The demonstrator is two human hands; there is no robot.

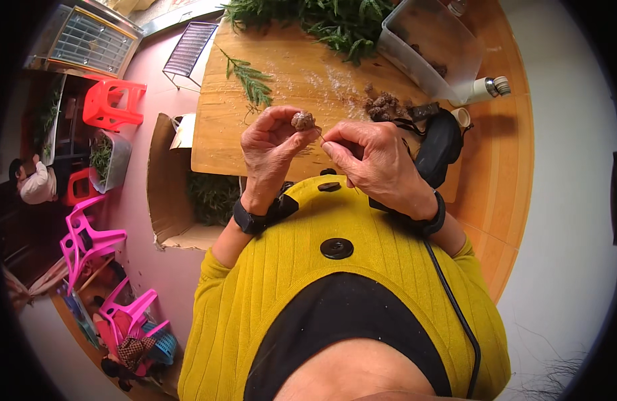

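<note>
Close in front of my chest, my left hand (267,148) grips a small brown pine cone (302,121) with whitish tips between thumb and fingers. My right hand (379,157) is closed in a pinch on a thin wire (320,136) that comes off the cone's right side. Both hands hover over the near edge of the wooden table (221,127). Beyond my right hand lies a heap of similar brown cones (383,107). A loose green sprig (250,79) rests on the table past my left hand, among scattered white flakes.
Green branches (322,20) pile up at the table's far side. To their right are a clear plastic bin (432,50), a white bottle (485,90) and a black pouch (437,148). An open cardboard box (163,194) holds greenery at left, near red stools (111,103) and another person (38,184).
</note>
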